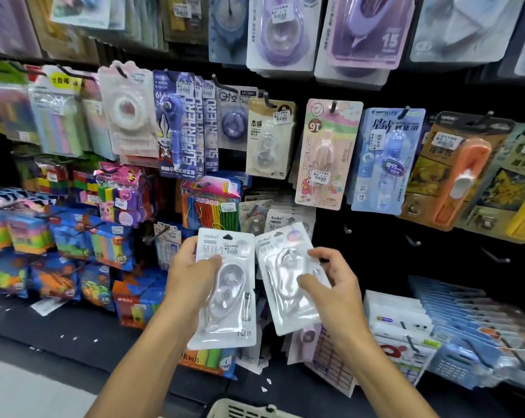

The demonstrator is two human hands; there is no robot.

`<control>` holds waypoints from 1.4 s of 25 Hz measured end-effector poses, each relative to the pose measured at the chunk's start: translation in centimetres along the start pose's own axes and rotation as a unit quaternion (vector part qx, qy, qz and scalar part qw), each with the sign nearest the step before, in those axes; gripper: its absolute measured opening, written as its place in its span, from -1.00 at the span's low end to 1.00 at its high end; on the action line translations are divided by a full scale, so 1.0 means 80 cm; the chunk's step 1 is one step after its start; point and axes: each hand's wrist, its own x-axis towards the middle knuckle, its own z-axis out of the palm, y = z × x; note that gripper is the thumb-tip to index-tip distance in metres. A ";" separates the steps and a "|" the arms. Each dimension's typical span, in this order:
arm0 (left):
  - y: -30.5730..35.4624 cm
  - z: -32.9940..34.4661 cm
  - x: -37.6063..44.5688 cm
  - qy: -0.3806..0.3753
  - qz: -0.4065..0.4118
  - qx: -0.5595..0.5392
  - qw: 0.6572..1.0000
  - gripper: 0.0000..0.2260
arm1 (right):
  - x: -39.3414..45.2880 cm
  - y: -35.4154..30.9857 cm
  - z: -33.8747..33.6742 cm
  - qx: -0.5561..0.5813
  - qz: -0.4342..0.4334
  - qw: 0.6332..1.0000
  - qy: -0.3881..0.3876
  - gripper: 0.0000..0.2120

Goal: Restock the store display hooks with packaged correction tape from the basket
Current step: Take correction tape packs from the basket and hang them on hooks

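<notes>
My left hand (192, 279) grips a white blister pack of correction tape (228, 303) by its left edge, thumb across the front. My right hand (333, 285) holds a second white correction tape pack (285, 285) tilted to the left, thumb and fingers pinching its right side. Both packs hover in front of the black display wall. Bare metal hooks (413, 241) stick out of the wall just right of the packs. The rim of a cream basket (240, 410) shows at the bottom edge, below my arms.
Hanging packs of correction tape crowd the wall above, such as a pink pack (324, 155) and a blue pack (385, 161). Colourful stationery fills the left side (74, 236). Stacked white and blue packs (451, 321) sit at the lower right.
</notes>
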 end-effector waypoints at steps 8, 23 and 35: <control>0.009 -0.003 0.005 0.044 0.031 -0.033 0.998 -0.77 | -0.003 -0.005 0.014 -0.045 -0.013 0.998 0.052 -0.71; -0.007 0.036 0.012 -0.106 0.033 -0.036 0.993 -0.86 | 0.000 0.014 0.031 0.040 0.001 0.991 -0.125 -0.57; -0.035 0.024 0.013 -0.092 0.212 0.434 0.871 -0.45 | 0.072 0.034 0.031 -0.248 -0.010 0.968 -0.035 -0.56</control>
